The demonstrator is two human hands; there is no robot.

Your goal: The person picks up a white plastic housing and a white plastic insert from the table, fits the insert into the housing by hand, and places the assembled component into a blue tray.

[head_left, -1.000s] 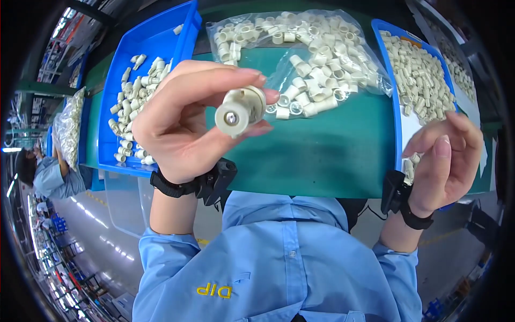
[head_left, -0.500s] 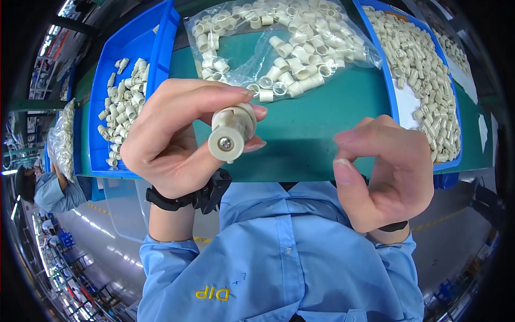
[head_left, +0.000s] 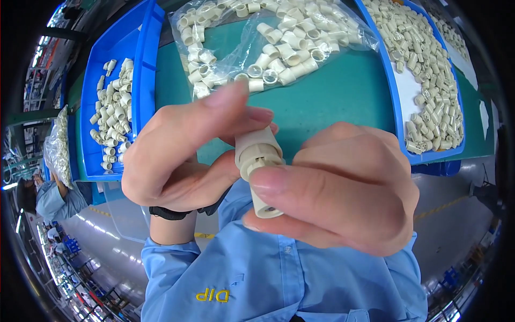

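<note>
Between my two hands is an off-white plastic fitting [head_left: 258, 148], with a wide sleeve at the far end and a narrower stem toward me. My left hand [head_left: 174, 147] grips it near the sleeve, its index finger lifted above and blurred. The thumb and fingers of my right hand [head_left: 348, 190] pinch the stem from the right, hiding part of it. A small dark opening or screw shows at the stem's near end. A clear plastic bag [head_left: 236, 55] of loose off-white sleeves lies beyond my hands on the green table mat [head_left: 332, 91].
At the left, a blue bin [head_left: 146, 59] holds several off-white fittings. Another blue bin [head_left: 387, 86] at the right is heaped with small off-white parts. A filled bag [head_left: 60, 150] and a co-worker in a blue sleeve [head_left: 59, 204] appear at the far left.
My right hand has moved left and taken hold of the fitting's stem. The fitting has shifted right and toward me, and its near end has tipped downward.
</note>
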